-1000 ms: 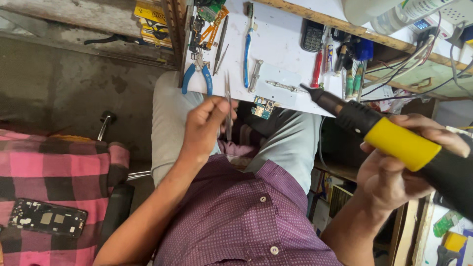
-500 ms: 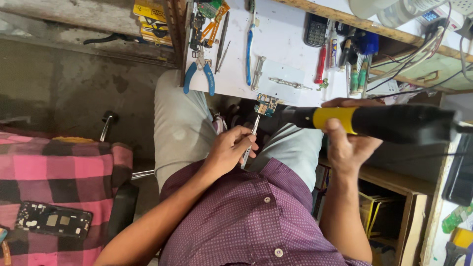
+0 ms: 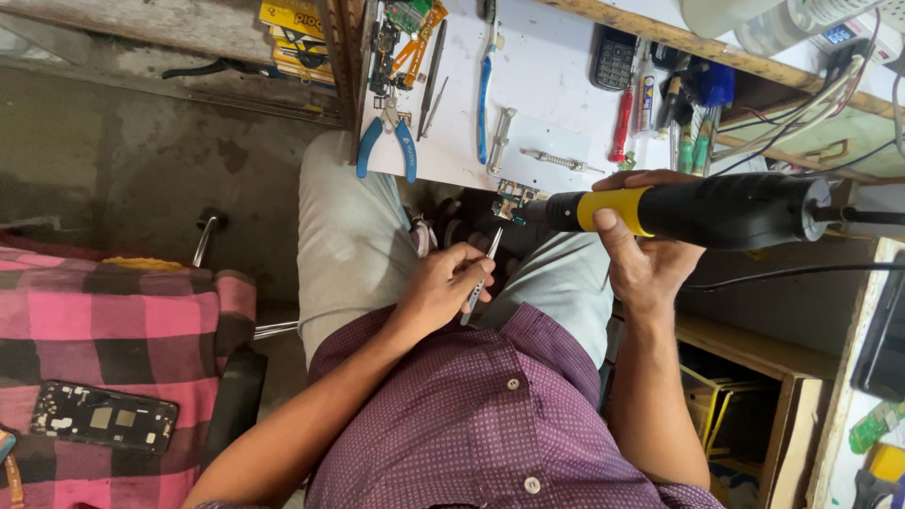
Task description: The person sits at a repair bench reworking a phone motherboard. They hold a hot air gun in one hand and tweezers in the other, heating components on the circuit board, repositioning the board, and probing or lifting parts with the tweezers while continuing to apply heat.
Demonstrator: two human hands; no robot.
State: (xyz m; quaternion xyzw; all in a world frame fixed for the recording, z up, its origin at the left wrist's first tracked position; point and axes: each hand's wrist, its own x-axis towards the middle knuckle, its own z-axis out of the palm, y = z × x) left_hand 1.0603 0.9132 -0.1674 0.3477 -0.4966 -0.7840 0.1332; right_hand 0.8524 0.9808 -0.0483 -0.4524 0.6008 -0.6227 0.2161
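My left hand point(image 3: 441, 286) grips metal tweezers point(image 3: 483, 273) over my lap; their tips hold a small circuit board point(image 3: 511, 201) at the near edge of the white work board point(image 3: 551, 94). My right hand point(image 3: 645, 250) is wrapped around a black and yellow hot-air tool point(image 3: 693, 209) lying level, its nozzle end pointing left, close to the small board. A black cord point(image 3: 782, 273) runs off to the right below the tool.
Blue-handled pliers point(image 3: 385, 141), a blue toothbrush point(image 3: 485, 90), a red screwdriver point(image 3: 620, 123), a dark phone point(image 3: 613, 58) and several small tools lie on the board. At the left, a phone frame point(image 3: 102, 416) rests on pink checked cloth point(image 3: 94, 320). Wooden shelves point(image 3: 754, 377) stand at the right.
The hot-air tool swung from a slant to level, its nozzle now at the small board. My left hand dropped lower over my lap, and the tweezers now reach up to the board.
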